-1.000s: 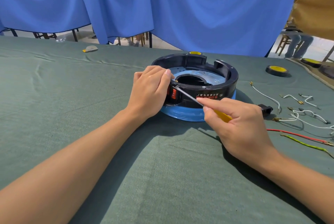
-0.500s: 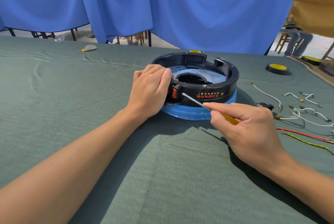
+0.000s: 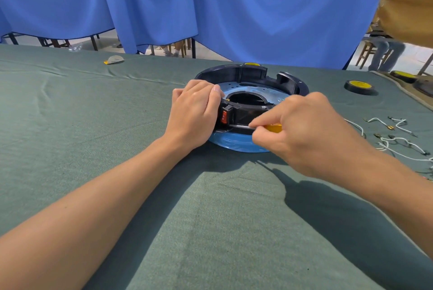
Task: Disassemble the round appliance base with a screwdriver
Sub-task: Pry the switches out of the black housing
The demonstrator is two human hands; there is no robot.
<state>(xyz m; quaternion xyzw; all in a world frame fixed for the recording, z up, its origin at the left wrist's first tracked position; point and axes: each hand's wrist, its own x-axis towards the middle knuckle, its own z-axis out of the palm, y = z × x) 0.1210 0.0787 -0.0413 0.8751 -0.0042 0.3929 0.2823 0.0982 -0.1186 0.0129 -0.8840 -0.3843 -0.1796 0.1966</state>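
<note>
My left hand [image 3: 194, 114] clamps the round base [image 3: 255, 79] at its left edge — right hand [image 3: 311, 135] pinches the screwdriver [image 3: 273, 127], tip at the near rim. Lots of bare green cloth [image 3: 93, 114] on my left.

Round appliance base [image 3: 253, 88] is black with a blue bottom plate and red switch, sitting flat. Yellow-handled screwdriver [image 3: 273, 127] lies level against its near wall.

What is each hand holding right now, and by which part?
Right hand: the screwdriver, by its yellow handle. Left hand: the round base, grip on its left rim beside the red switch.
</note>
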